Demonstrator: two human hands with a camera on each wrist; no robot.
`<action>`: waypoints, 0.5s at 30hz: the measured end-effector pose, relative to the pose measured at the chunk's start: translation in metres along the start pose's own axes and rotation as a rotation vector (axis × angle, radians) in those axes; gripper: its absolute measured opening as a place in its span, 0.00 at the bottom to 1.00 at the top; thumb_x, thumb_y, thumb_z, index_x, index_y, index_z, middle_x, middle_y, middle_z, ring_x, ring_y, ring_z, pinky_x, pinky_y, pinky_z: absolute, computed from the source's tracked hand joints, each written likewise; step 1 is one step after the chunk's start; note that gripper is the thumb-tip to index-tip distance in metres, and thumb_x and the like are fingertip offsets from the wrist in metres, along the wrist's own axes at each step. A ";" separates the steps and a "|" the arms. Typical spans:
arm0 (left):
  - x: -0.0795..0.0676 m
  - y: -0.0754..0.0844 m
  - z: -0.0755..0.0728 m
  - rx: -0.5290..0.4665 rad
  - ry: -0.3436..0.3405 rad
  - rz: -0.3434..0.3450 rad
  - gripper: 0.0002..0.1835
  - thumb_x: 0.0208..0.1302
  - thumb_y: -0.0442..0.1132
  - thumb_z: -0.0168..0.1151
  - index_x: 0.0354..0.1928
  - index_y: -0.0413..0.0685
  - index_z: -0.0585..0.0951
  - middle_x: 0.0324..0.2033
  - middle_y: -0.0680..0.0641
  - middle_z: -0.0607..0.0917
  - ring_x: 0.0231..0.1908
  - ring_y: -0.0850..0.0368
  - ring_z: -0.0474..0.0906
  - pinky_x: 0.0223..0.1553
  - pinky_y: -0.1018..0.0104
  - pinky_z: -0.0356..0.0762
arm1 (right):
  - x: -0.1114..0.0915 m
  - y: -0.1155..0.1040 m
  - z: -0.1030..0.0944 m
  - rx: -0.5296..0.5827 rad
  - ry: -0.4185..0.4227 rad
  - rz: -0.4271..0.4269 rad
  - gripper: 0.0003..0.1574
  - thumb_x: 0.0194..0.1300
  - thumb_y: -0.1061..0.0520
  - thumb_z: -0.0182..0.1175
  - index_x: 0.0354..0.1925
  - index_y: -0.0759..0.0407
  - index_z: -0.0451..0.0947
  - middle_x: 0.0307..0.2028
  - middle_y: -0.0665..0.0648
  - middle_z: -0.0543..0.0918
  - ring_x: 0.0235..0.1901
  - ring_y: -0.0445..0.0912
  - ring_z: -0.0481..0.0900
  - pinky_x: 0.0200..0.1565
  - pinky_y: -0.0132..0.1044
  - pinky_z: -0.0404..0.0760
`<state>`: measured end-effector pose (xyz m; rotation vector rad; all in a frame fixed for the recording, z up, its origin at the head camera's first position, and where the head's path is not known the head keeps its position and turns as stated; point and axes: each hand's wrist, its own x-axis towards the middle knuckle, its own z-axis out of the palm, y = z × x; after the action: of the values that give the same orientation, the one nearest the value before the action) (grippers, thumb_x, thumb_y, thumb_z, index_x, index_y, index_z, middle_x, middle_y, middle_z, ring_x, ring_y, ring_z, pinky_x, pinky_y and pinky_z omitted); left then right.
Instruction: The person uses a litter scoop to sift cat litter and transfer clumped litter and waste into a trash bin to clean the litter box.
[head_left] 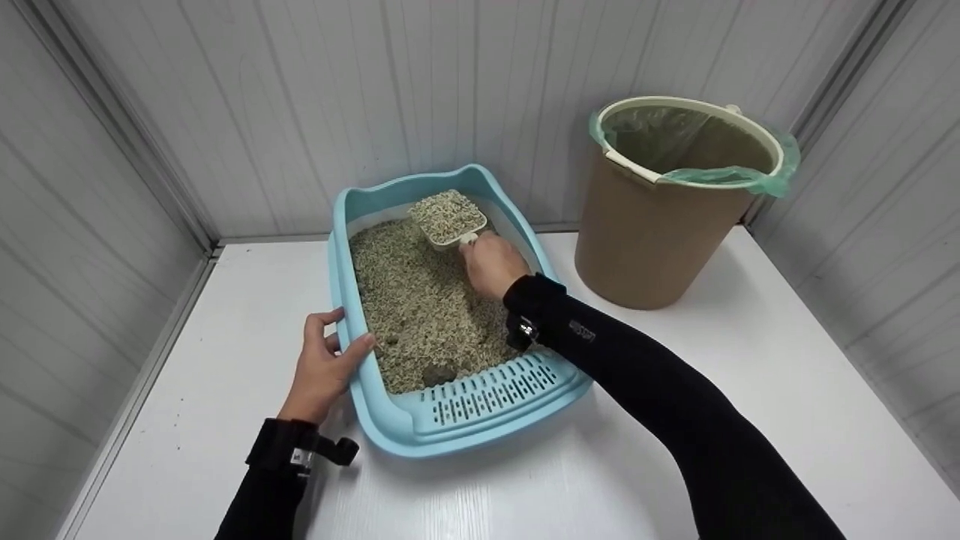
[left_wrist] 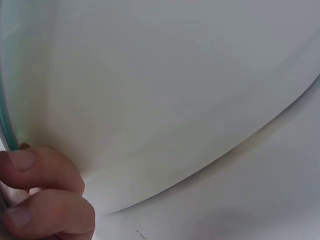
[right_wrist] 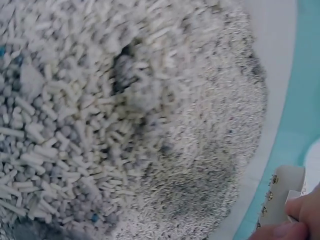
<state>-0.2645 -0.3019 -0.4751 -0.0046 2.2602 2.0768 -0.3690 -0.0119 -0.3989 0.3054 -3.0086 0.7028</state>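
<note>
A blue litter box [head_left: 349, 285] stands on the white table, filled with pellet cat litter [head_left: 420, 300]. My right hand [head_left: 495, 264] grips the handle of a white litter scoop [head_left: 469, 238], heaped with litter and held over the far part of the box. In the right wrist view, fingers [right_wrist: 295, 220] hold the scoop at the lower right corner, above the pellets. My left hand [head_left: 326, 367] holds the box's left rim, thumb on top and fingers at the outer side. A dark clump [head_left: 439, 374] lies in the litter by the slotted front ledge [head_left: 487, 394].
A brown bin [head_left: 645, 232] with a green plastic liner [head_left: 780, 169] folded over its rim stands to the right of the box. Pale panel walls [head_left: 300, 112] close in the back and both sides. A few dark specks lie on the table [head_left: 225, 360] at the left.
</note>
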 end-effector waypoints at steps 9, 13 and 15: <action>0.001 0.000 0.001 0.032 0.011 0.005 0.40 0.80 0.42 0.71 0.82 0.46 0.58 0.57 0.31 0.84 0.42 0.53 0.88 0.38 0.61 0.86 | -0.009 0.001 -0.006 0.052 0.020 0.035 0.23 0.94 0.49 0.47 0.38 0.59 0.70 0.32 0.57 0.67 0.30 0.51 0.65 0.41 0.44 0.62; 0.001 0.000 0.001 0.018 0.015 0.017 0.39 0.80 0.41 0.71 0.81 0.45 0.58 0.55 0.32 0.84 0.42 0.53 0.89 0.40 0.61 0.88 | -0.011 0.001 -0.006 0.059 0.020 0.047 0.22 0.93 0.48 0.48 0.40 0.60 0.71 0.31 0.56 0.66 0.29 0.51 0.65 0.40 0.44 0.63; 0.000 -0.001 0.001 0.017 0.017 0.019 0.39 0.80 0.41 0.71 0.80 0.45 0.58 0.54 0.32 0.85 0.42 0.53 0.89 0.42 0.61 0.89 | -0.011 0.002 -0.005 0.068 0.018 0.056 0.22 0.93 0.48 0.49 0.41 0.60 0.72 0.30 0.55 0.66 0.30 0.51 0.66 0.40 0.44 0.63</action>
<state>-0.2643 -0.3013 -0.4758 -0.0002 2.2962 2.0748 -0.3587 -0.0060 -0.3961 0.2167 -2.9913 0.8092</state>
